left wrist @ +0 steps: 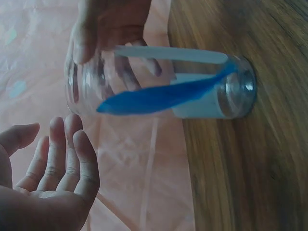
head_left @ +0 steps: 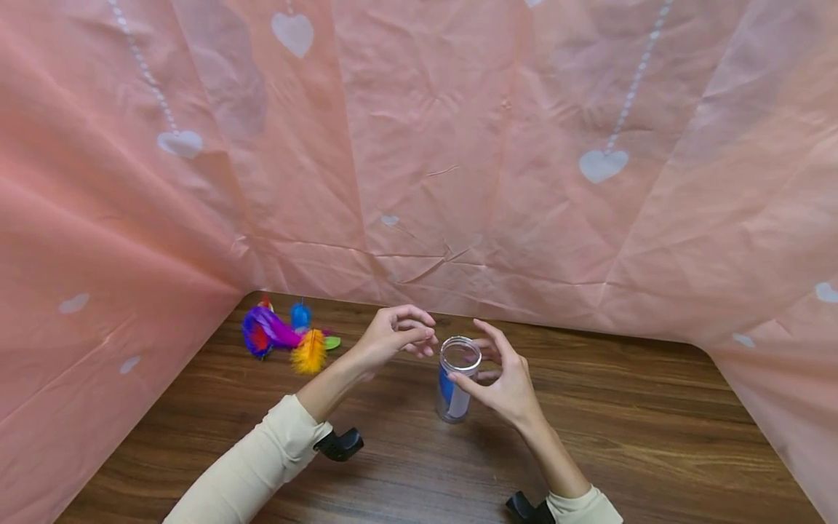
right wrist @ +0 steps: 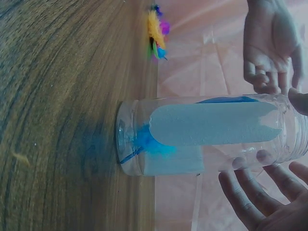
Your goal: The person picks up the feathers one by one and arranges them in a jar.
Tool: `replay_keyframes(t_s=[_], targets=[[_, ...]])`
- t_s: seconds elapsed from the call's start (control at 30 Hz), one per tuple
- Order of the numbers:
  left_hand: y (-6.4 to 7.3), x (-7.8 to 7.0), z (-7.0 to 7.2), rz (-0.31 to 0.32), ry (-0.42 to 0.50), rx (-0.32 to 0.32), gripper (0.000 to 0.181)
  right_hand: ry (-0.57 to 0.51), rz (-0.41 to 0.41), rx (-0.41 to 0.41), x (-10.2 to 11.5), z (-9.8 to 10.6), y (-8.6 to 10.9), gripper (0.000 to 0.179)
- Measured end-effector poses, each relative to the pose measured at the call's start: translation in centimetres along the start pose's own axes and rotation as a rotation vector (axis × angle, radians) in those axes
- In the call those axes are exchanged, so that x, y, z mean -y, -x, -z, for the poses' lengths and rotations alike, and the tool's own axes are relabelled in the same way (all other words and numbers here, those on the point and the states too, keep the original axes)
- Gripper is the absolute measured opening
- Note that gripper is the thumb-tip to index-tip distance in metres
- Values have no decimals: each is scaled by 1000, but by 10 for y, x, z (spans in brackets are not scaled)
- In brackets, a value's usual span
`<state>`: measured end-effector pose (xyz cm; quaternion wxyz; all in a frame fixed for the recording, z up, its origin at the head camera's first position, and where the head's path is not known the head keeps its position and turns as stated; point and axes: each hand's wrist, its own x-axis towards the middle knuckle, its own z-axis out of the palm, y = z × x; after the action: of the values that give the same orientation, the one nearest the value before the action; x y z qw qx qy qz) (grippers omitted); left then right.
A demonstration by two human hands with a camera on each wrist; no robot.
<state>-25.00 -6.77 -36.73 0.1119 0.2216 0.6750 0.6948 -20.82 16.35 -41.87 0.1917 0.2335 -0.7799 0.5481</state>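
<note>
Upright on the table (head_left: 628, 415): a clear jar (head_left: 453, 402) with a blue feather (left wrist: 154, 99) inside. Curled around its upper part, with thumb opposite fingers: the right hand (head_left: 509, 380). Just left of the jar, with fingers loosely bent and holding nothing: the left hand (head_left: 395, 335). Farther left of the jar: bright feathers (head_left: 284, 335); beyond it: a pink cloth (head_left: 419, 145). Possible mishap: a toppled jar, from a left-hand bump or uneven right-hand push.
</note>
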Motion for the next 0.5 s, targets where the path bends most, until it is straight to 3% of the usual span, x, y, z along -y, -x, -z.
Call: replay_keyframes(t_s=[0.23,0.5], targets=[[7,12,16,4,-25,-45,16,1,7,-8,0,0,-1,85],[17,29,34,56,-50,-116,14,-15,-13,-8,0,-1,0,85]])
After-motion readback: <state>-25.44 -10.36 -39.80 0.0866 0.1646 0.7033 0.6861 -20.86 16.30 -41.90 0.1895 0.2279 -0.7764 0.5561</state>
